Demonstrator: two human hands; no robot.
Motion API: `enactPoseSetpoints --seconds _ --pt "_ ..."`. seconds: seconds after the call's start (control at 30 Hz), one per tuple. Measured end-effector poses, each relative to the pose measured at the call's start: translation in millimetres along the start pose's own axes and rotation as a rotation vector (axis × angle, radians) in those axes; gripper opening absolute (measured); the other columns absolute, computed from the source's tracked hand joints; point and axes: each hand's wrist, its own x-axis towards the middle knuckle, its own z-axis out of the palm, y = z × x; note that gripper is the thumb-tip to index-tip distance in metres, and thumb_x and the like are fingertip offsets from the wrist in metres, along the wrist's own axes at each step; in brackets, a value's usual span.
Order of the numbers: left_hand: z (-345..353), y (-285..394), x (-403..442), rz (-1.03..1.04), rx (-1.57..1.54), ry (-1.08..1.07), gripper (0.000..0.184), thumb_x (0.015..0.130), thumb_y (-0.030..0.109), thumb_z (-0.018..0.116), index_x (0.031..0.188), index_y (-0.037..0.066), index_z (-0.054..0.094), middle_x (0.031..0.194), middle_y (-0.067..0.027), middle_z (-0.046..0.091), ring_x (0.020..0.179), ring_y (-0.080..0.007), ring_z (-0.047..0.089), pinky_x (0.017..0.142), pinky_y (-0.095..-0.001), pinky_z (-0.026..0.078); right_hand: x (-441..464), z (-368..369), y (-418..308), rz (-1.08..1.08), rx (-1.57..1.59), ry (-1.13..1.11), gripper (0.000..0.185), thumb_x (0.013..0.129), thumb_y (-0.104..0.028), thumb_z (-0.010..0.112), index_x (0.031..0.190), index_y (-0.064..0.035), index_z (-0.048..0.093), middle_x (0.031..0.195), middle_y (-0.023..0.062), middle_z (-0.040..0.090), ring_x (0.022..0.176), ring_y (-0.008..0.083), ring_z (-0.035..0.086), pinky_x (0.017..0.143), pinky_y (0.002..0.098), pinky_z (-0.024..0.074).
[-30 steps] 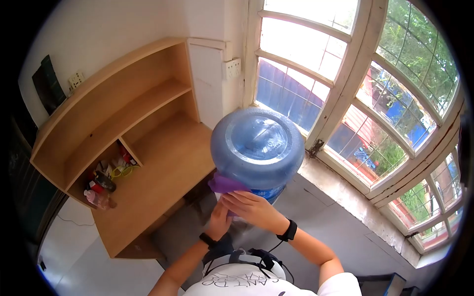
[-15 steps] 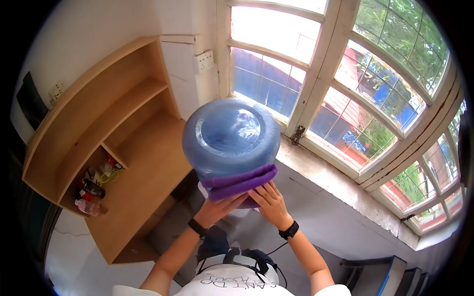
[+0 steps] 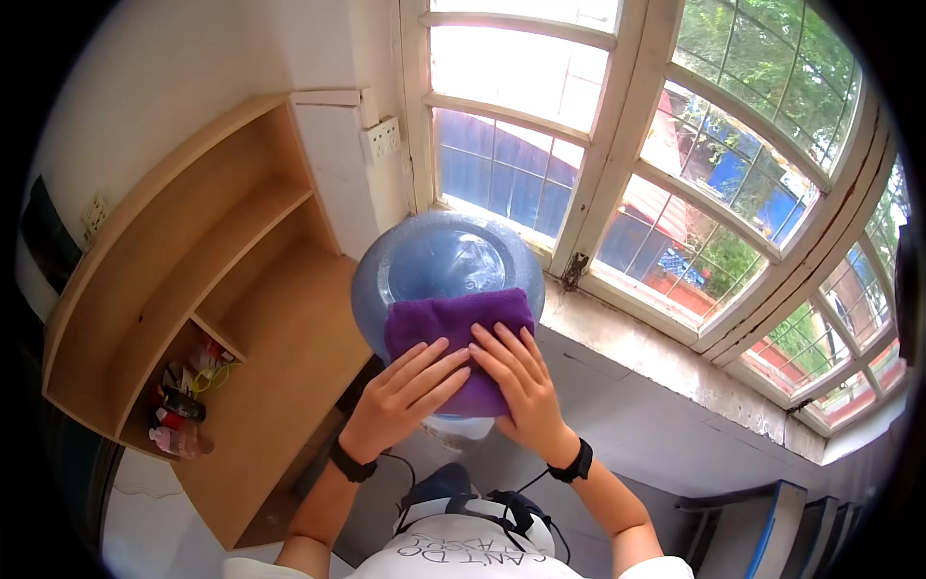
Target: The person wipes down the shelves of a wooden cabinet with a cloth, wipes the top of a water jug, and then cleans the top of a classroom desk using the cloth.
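Note:
A large blue water bottle (image 3: 434, 256) stands upside down, its round base facing up. Folded into a pad, a purple cloth (image 3: 458, 318) lies against the near side of the bottle and over the edge of its base. My left hand (image 3: 405, 394) rests on the left part of the cloth with fingers stretched out. On the right part lies my right hand (image 3: 521, 386), also flat with its fingers spread. The fingertips of both hands nearly meet at the middle of the cloth.
A wooden desk (image 3: 280, 386) with shelves is on the left, holding a clear plastic bottle (image 3: 180, 443) and small items. Windows (image 3: 617, 183) and a worn sill (image 3: 656, 362) border the right. Blue-edged dark furniture (image 3: 762, 531) stands at the lower right.
The cloth, first bunched at the bottle's lower side, was folded and now lies flatter and higher against it. My hands moved apart, then spread over the cloth. The view shifted.

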Motion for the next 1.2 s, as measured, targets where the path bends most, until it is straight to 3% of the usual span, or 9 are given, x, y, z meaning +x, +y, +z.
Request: enactPoseSetpoints --seconds 0.17,0.23,0.33,0.5,0.6,0.8,0.97,1.07,1.2 --pt "-17.4 -33.5 -10.5 0.020 -0.048 -0.016 0.038 0.079 0.003 0.061 0.117 0.008 0.062 0.127 -0.0060 0.061 0.119 -0.0251 0.057 0.100 -0.0376 0.048 20.0 8.4 -23.4 -0.008 -0.120 -0.147 0.063 0.074 -0.009 0.057 0.135 0.0014 0.045 0.144 0.0148 0.043 0.134 0.0318 0.039 0.113 0.0479 0.0259" --pt "-25.0 -45.3 -14.4 -0.013 -0.086 -0.015 0.039 0.079 0.000 0.060 0.117 0.008 0.061 0.126 -0.0061 0.061 0.119 -0.0259 0.057 0.100 -0.0383 0.048 31.1 14.2 -35.4 -0.022 -0.211 -0.201 0.063 0.075 -0.011 0.056 0.134 0.0046 0.044 0.144 0.0159 0.043 0.134 0.0299 0.040 0.113 0.0465 0.0263" --pt "-28.4 -62.0 -30.2 -0.108 -0.200 -0.001 0.048 0.073 -0.009 0.055 0.119 0.004 0.061 0.127 -0.0097 0.060 0.121 -0.0304 0.055 0.103 -0.0416 0.044 50.3 27.7 -42.6 -0.080 -0.260 -0.255 0.071 0.065 -0.007 0.061 0.133 0.0054 0.045 0.143 0.0160 0.044 0.133 0.0304 0.041 0.113 0.0451 0.0264" --pt "-8.6 -71.8 -68.2 -0.322 -0.255 0.133 0.058 0.061 -0.012 0.053 0.117 0.000 0.062 0.127 -0.0146 0.059 0.126 -0.0347 0.049 0.106 -0.0445 0.039 74.9 57.8 -44.5 -0.146 -0.244 -0.226 0.053 0.078 -0.013 0.056 0.129 0.0025 0.051 0.139 0.0147 0.049 0.126 0.0281 0.049 0.107 0.0421 0.0357" --pt "8.5 -67.2 -92.3 -0.405 -0.220 0.162 0.055 0.061 -0.011 0.054 0.115 -0.001 0.063 0.128 -0.0147 0.058 0.127 -0.0364 0.048 0.106 -0.0466 0.040 75.4 64.9 -50.4 -0.195 -0.288 -0.253 0.051 0.079 -0.011 0.055 0.128 0.0025 0.052 0.139 0.0146 0.049 0.127 0.0272 0.048 0.105 0.0410 0.0374" --pt "29.9 -49.5 -118.8 -0.304 -0.002 0.125 0.042 0.068 -0.006 0.058 0.109 0.001 0.065 0.129 -0.0128 0.057 0.128 -0.0375 0.046 0.105 -0.0481 0.039 50.1 52.8 -37.9 -0.301 -0.255 -0.256 0.043 0.081 -0.013 0.057 0.124 -0.0069 0.060 0.138 0.0033 0.052 0.127 0.0174 0.048 0.105 0.0333 0.0393" --pt "48.8 -25.9 -121.7 -0.179 0.120 0.070 0.031 0.080 0.009 0.058 0.110 0.009 0.064 0.129 -0.0061 0.058 0.128 -0.0317 0.045 0.108 -0.0465 0.036 14.8 31.4 -6.0 -0.407 -0.208 -0.252 0.042 0.087 -0.016 0.055 0.129 -0.0089 0.057 0.141 0.0017 0.049 0.132 0.0137 0.043 0.113 0.0348 0.0288" --pt "65.2 -13.4 -118.5 -0.108 0.289 0.012 0.027 0.087 0.021 0.059 0.113 0.019 0.064 0.130 0.0046 0.058 0.130 -0.0239 0.040 0.112 -0.0412 0.030 -4.4 18.7 18.0 -0.471 -0.289 -0.218 0.036 0.088 -0.018 0.058 0.123 -0.0221 0.063 0.137 -0.0065 0.053 0.127 0.0113 0.047 0.111 0.0338 0.0303" --pt "75.9 16.7 -81.8 -0.052 0.483 -0.051 0.030 0.090 0.027 0.058 0.119 0.027 0.062 0.134 0.0130 0.054 0.133 -0.0139 0.036 0.115 -0.0346 0.020 -31.8 9.8 66.3 -0.514 -0.288 -0.112 0.037 0.088 -0.021 0.060 0.124 -0.0290 0.062 0.137 -0.0099 0.052 0.127 0.0108 0.045 0.115 0.0352 0.0272"
